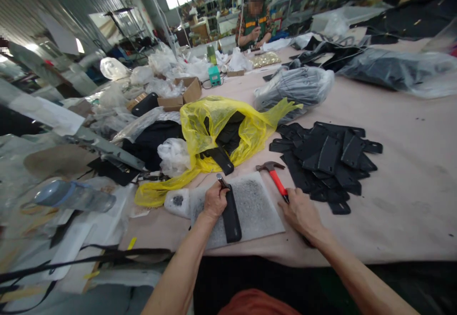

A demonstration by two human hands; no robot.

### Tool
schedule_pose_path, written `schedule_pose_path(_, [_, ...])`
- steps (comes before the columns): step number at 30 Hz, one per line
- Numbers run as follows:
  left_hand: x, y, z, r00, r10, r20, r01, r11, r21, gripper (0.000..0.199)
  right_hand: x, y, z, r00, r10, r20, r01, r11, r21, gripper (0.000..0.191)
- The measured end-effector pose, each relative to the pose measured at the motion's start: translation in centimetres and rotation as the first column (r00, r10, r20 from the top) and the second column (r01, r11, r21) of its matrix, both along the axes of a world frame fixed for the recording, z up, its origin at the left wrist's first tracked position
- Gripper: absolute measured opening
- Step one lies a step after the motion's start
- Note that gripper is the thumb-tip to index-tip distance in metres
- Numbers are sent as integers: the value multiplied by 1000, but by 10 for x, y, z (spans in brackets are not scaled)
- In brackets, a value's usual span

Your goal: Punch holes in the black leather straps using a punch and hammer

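My left hand (pixel 215 201) is closed around a short metal rod, probably a punch (pixel 222 180), near the upper end of a black strap-like piece (pixel 233 222). That piece lies on a worn, speckled pale board (pixel 253 205). To the right, my right hand (pixel 300 210) grips a claw hammer (pixel 276 178) by its red and black handle, with the head pointing away from me. A heap of similar black pieces (pixel 324 155) lies beyond my right hand. The lower end of the punch is hidden by my fingers.
A yellow plastic bag (pixel 200 115) with black pieces inside lies behind the board. A small white block (pixel 177 201) sits at the board's left. Farther left are a water bottle (pixel 74 196) and a metal post (pixel 96 139). A person (pixel 254 22) sits across the table.
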State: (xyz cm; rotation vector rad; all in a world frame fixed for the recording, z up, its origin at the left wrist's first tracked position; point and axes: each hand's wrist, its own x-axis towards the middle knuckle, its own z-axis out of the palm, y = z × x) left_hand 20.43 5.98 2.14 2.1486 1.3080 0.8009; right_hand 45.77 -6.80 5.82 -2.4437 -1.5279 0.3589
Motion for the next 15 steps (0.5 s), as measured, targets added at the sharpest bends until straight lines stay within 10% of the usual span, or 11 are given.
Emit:
schedule_pose_path(3, [0,-1,2,1000,-4,0,4,1000,3,16,8,5,-11,953,-74,-293,73,997,-14,10])
schedule_pose_path(6, [0,-1,4,1000,-15,2,15,1000,3,14,3,12,-4,697,-168,-697,99,985,-139,12])
schedule_pose_path(10, [1,-3,5,1000,-11,2,11,1000,-3,13,-7,19,54,342,-207,-917,175,972,-154,21])
schedule_pose_path(13, [1,-3,6,1000,-12,-13,12,1000,0,13,-16,22,129,507,71,-859,300,920,253,36])
schedule_pose_path(15, [0,-3,8,999,-14,-30,14,1000,1,13,-23,23,170,721,205,-662,295,774,561,35])
